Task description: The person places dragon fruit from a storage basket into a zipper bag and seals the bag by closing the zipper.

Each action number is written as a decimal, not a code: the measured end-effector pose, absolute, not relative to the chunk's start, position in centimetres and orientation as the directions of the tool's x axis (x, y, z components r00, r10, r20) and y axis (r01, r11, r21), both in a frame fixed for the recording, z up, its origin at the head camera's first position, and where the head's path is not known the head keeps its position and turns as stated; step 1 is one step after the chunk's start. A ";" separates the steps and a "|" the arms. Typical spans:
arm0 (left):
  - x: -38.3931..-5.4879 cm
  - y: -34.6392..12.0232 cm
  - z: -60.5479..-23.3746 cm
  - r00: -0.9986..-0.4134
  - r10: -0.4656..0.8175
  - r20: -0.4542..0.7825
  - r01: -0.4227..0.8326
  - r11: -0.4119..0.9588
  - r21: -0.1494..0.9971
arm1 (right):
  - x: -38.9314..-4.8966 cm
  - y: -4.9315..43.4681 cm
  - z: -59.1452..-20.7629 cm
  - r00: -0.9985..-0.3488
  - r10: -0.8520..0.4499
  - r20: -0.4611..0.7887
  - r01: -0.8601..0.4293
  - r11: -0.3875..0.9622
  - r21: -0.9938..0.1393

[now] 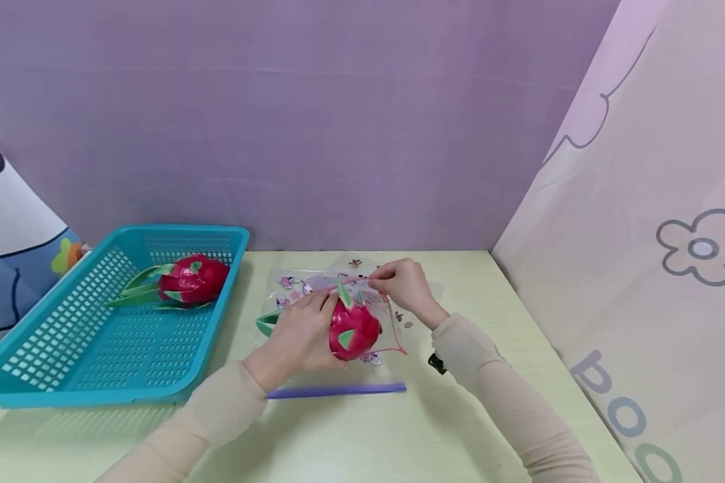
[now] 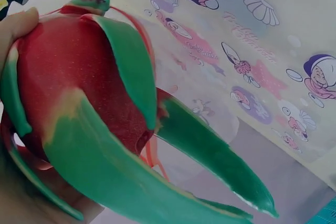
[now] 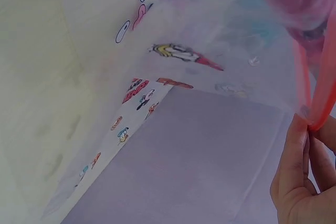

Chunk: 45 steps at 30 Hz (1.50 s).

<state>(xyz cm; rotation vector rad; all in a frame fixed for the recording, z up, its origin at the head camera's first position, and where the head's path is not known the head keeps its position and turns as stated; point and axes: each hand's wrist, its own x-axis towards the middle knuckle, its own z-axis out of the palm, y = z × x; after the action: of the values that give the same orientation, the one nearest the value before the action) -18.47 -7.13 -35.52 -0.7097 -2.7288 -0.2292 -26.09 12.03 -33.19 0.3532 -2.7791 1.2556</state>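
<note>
- Between the two hands, the red dragon fruit sits in my left grip, which is wrapped round its body; its long green leaves trail to the left of that grip.
- My right grip pinches the red-orange edge of a clear printed bag, holding it up just beyond the fruit.
- Beside that pinch, a pink-red blur, likely the fruit, shows past the film; I cannot tell how much of it, if any, is within the bag's mouth.
- To work this well, I'd have the right grip hold its edge high and taut, so the film doesn't sag onto the fruit.
- I'd lead the left grip with the rounded end and let the long leaves follow, since their tips could snag.
- A low, level push looks safer than a steep one; thin film would probably crumple underneath.
- Nearer me than the left grip, a purple strip lies on the counter; I'd avoid dragging it.
- Left of the left grip, a blue basket holds a second dragon fruit, well apart.
</note>
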 end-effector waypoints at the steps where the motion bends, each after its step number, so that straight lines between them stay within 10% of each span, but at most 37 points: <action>1: -18.5 -7.1 -35.6 -0.821 0.460 0.339 0.505 0.861 0.055 | -26.1 12.0 -33.1 -0.971 -0.178 0.161 -0.239 0.644 -0.727; 24: -19.9 -5.2 -34.9 -0.880 0.469 0.070 0.458 0.878 -0.137 | -24.7 10.1 -32.0 -0.965 -0.222 0.138 -0.252 0.650 -0.717; 45: -20.8 -4.6 -35.4 -0.918 0.313 0.243 0.310 0.949 -0.050 | -23.9 9.5 -31.2 -0.947 -0.287 0.147 -0.296 0.597 -0.745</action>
<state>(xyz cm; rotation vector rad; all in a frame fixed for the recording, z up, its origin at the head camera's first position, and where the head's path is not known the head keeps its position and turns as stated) -20.80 -4.63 -35.40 -0.4629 -2.8533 0.0156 -23.91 9.50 -31.20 0.5105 -2.7968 1.3088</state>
